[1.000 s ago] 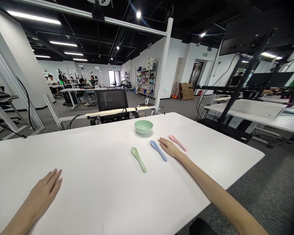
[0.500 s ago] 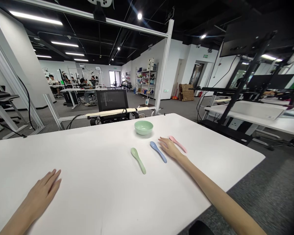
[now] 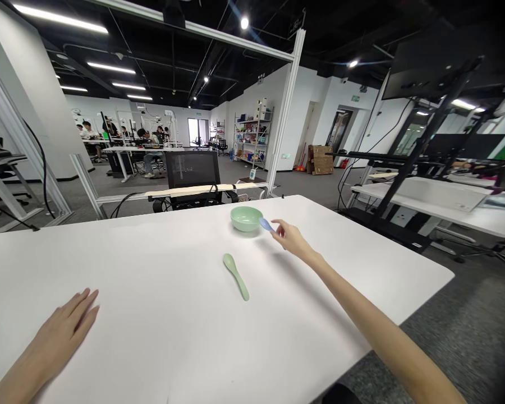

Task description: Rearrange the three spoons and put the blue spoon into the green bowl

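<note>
My right hand [image 3: 291,238] is raised above the table with its fingers closed on a blue spoon [image 3: 266,224]. The spoon's head points left and overlaps the right rim of a light green bowl [image 3: 246,220] in the picture; whether they touch, I cannot tell. Most of the handle is hidden by the fingers. Nearer to me, a light green spoon [image 3: 236,276] lies flat on the white tabletop. At the lower left my left hand [image 3: 65,331] rests flat on the table, fingers stretched out and holding nothing. No pink spoon shows; my right hand and forearm cover part of the table.
The white table [image 3: 164,269] has a metal frame [image 3: 287,106] at its far edge and a black mesh chair [image 3: 192,168] behind it. To the right stand a black monitor stand [image 3: 416,134] and another desk. Several people sit at desks far back.
My right hand has taken hold of the blue spoon and lifted it toward the bowl. The pink spoon, visible earlier, is out of sight. My left hand stays flat.
</note>
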Demonstrator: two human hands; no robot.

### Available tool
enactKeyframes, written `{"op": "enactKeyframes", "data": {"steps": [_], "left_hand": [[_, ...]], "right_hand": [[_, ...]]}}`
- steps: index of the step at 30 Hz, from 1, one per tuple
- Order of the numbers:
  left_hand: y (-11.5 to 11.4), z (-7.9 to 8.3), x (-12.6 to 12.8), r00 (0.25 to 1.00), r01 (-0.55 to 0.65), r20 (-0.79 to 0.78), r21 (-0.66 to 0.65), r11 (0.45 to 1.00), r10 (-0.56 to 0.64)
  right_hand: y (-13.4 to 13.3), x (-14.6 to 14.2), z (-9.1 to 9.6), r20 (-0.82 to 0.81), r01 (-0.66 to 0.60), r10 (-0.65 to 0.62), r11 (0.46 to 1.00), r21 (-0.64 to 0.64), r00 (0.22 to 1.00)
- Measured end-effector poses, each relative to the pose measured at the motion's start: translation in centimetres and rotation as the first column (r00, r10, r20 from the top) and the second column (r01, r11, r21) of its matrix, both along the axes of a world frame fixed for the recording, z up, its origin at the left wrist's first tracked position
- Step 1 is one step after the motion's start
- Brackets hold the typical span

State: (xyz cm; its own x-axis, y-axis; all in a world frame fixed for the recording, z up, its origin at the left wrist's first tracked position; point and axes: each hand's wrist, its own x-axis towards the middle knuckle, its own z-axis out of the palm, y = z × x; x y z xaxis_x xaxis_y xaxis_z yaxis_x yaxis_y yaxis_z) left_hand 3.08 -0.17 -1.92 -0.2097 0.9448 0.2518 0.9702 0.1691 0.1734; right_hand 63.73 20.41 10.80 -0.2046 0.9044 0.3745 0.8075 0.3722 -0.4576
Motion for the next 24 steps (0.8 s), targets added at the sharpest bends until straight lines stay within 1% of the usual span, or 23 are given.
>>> {"op": "enactKeyframes", "data": {"steps": [3,5,7,10,14,17,19,21,23,24], "left_hand": [[0.1,0.2,0.2,0.999,-0.01,0.041,-0.024,1.0,0.011],[0.1,0.4,0.3,0.999,-0.006,0.037,-0.023,1.0,0.007],[0.0,0.5,0.5,1.0,-0.005,0.027,-0.03,1.0,0.006],[-0.2,0.6,0.7,1.0,-0.018,0.017,-0.042,0.999,0.018],[-0.3,0.5,0.9,1.0,-0.009,0.014,-0.05,0.999,0.01],[-0.3,0.6,1.0,1.0,-0.005,0.014,-0.039,0.999,0.006],[-0.4,0.5,1.0,1.0,-0.01,0.018,-0.03,0.999,0.01],[-0.4,0.3,0.9,1.0,-0.01,0.019,-0.019,1.0,0.01],[-0.4,0.1,0.7,1.0,0.001,0.01,-0.002,1.0,-0.001],[-0.4,-0.1,0.6,1.0,0.008,0.002,0.006,1.0,-0.008]], "right_hand": [[4.0,-1.9,2.5,0.129,0.001,-0.004,1.0,0.021,0.992],[6.3,-3.6,3.5,0.235,0.018,-0.02,1.0,0.014,0.972],[8.0,-5.2,3.8,0.346,0.044,-0.041,0.999,-0.003,0.937],[9.5,-7.1,3.2,0.45,0.073,-0.057,0.997,-0.018,0.891],[10.0,-8.4,2.3,0.46,0.091,-0.076,0.996,-0.01,0.885],[9.8,-8.1,2.5,0.449,0.113,-0.109,0.993,0.018,0.887],[9.3,-7.2,2.9,0.42,0.118,-0.129,0.992,0.052,0.898],[8.5,-5.7,3.0,0.345,0.102,-0.132,0.989,0.104,0.929],[7.4,-3.7,2.4,0.246,0.08,-0.116,0.985,0.152,0.962],[6.6,-2.7,1.7,0.205,0.069,-0.102,0.984,0.161,0.973]]}}
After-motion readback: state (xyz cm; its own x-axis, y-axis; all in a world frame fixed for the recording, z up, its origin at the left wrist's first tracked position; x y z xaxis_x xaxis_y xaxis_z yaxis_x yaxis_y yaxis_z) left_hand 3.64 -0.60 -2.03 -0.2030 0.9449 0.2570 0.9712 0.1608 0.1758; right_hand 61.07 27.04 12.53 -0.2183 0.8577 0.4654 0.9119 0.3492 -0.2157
